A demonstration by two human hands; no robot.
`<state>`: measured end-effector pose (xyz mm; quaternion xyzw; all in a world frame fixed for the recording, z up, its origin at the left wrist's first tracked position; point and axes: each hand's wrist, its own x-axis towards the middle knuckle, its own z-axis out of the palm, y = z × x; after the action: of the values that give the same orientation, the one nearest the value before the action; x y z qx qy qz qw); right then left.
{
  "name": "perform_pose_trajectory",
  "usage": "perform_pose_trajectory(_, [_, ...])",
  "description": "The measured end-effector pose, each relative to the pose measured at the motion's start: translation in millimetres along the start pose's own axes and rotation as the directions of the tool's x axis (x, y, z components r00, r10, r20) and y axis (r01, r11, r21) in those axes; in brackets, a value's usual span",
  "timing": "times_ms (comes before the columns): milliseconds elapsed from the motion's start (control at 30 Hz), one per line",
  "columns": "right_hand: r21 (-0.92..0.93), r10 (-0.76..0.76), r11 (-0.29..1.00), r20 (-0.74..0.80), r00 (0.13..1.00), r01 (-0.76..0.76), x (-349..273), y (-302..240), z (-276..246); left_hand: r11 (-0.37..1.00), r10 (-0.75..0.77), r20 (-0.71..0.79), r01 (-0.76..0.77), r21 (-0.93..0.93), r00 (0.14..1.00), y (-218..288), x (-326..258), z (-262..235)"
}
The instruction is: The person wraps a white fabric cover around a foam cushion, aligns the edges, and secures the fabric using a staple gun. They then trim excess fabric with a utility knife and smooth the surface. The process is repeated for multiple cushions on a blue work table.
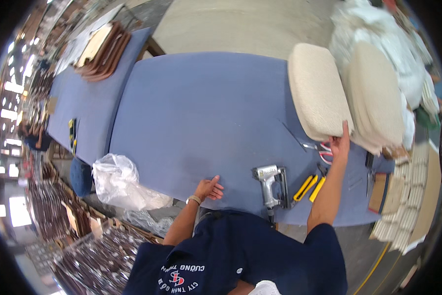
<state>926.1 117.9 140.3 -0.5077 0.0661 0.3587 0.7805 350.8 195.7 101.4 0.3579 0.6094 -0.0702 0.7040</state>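
Cushions covered in cream fabric are stacked in two neighbouring piles at the right end of a blue-covered worktable. The left pile is touched at its near corner by the right hand; whether it is firmly gripped cannot be told. Nothing is held by the left hand, its fingers loosely spread near the table's front edge. Between the hands, a pneumatic staple gun is laid beside yellow-handled pliers, with red-handled scissors placed below the left pile.
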Motion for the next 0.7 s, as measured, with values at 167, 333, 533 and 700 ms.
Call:
perform_pose_trajectory(167, [-0.118, -0.128, 0.982, 0.132, 0.983, 0.144, -16.5, 17.9, 62.4, 0.998, -0.029, 0.180, 0.020, 0.053, 0.983, 12.6, 10.3, -11.0])
perform_pose_trajectory(333, [-0.749, -0.544, 0.376, 0.298, 0.784, 0.545, -125.7, 38.6, 123.2, 0.943, 0.271, 0.147, -0.232, -0.238, 0.951, 1.3, 12.3, -10.4])
perform_pose_trajectory(533, [-0.846, 0.043, 0.274, 0.486, 0.873, 0.458, -343.1, 104.0, 192.7, 0.552, 0.451, -0.313, -0.537, -0.638, 0.836, 32.4, -4.9, -39.7])
perform_pose_trajectory(700, [-0.594, 0.368, 0.048, 0.758, 0.538, 0.803, -424.1, 236.5, 181.4, 0.217, 0.531, -0.120, -0.272, -0.937, 0.839, 34.8, -1.3, -92.9])
